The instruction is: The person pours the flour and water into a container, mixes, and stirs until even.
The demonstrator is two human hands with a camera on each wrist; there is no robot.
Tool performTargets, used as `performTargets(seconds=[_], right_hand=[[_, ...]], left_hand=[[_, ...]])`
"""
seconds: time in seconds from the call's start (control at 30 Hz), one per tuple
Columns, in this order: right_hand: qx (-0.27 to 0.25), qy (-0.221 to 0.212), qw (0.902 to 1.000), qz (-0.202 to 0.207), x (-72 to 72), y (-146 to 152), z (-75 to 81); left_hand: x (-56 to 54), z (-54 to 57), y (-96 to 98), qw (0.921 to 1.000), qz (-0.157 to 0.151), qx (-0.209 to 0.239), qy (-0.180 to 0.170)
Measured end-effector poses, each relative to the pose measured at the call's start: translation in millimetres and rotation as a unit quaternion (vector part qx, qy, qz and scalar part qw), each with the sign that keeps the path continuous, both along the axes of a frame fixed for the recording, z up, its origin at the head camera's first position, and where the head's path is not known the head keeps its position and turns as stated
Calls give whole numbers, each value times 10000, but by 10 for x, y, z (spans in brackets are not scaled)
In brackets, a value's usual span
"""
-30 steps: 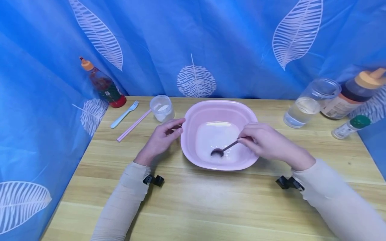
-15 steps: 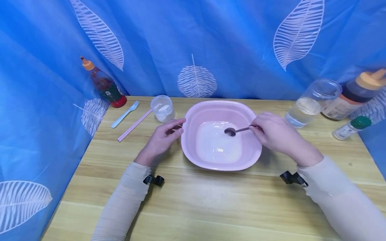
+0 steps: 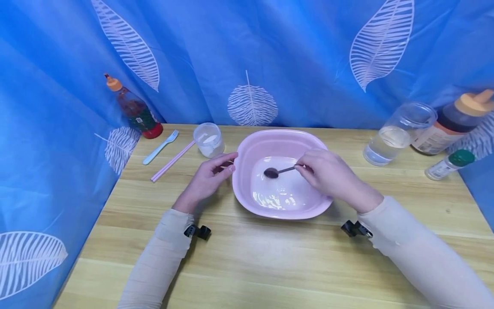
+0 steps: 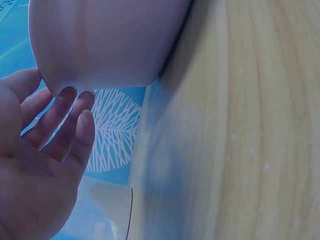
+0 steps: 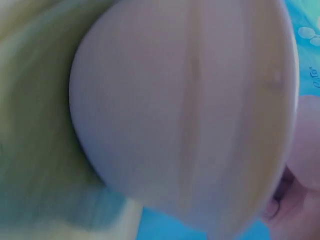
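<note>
A pink basin (image 3: 244,189) stands mid-table with liquid in it, glinting with ripples. My right hand (image 3: 328,176) pinches the thin handle of a dark spoon (image 3: 271,173), whose bowl is over the middle of the basin. Whether the bowl dips into the liquid is hard to tell. My left hand (image 3: 206,178) lies at the basin's left side, its fingertips touching the rim with fingers loosely extended. In the left wrist view the fingers (image 4: 57,117) meet the basin's outer wall (image 4: 110,40). The right wrist view shows mostly the basin's side (image 5: 145,100), hiding the spoon.
Behind my left hand stand a clear tub (image 3: 209,143) of white stuff, pink chopsticks (image 3: 172,162), a light blue fork (image 3: 160,148) and a red sauce bottle (image 3: 138,112). At right are a glass of water (image 3: 390,139), a dark sauce bottle (image 3: 449,124) and a green-capped shaker (image 3: 449,164).
The spoon in my right hand moved from the basin's front part to the back right, then left to the middle. Ripples shifted in the liquid. My left hand stayed in place.
</note>
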State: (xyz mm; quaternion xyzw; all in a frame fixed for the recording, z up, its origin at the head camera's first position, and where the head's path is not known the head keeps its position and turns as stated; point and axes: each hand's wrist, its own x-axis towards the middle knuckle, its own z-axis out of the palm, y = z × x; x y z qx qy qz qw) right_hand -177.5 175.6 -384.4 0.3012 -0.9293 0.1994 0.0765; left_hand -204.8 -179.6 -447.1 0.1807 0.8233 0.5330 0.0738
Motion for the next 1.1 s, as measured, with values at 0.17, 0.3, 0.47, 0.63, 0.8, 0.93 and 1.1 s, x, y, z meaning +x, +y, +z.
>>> performTargets(seconds=[0.17, 0.3, 0.47, 0.63, 0.8, 0.93, 1.1], right_hand=[[320, 299, 9988, -214, 7, 257, 74], [405, 159, 9990, -33, 82, 447, 163], [187, -201, 9985, 475, 131, 383, 139], [-132, -322, 9976, 602, 93, 125, -12], [-31, -135, 9998, 110, 1, -18, -15], [347, -39, 9986, -402, -9, 131, 97], [614, 7, 9976, -322, 66, 397, 214]], left_hand=[[-3, -1, 3, 10000, 10, 9, -22], [2, 21, -8, 10000, 29, -53, -60], [13, 31, -20, 9999, 72, -57, -66], [7, 22, 4, 10000, -20, -24, -41], [-8, 16, -3, 10000, -26, -41, -62], [-17, 13, 5, 9999, -8, -29, -107], [-4, 12, 2, 9999, -2, -3, -135]])
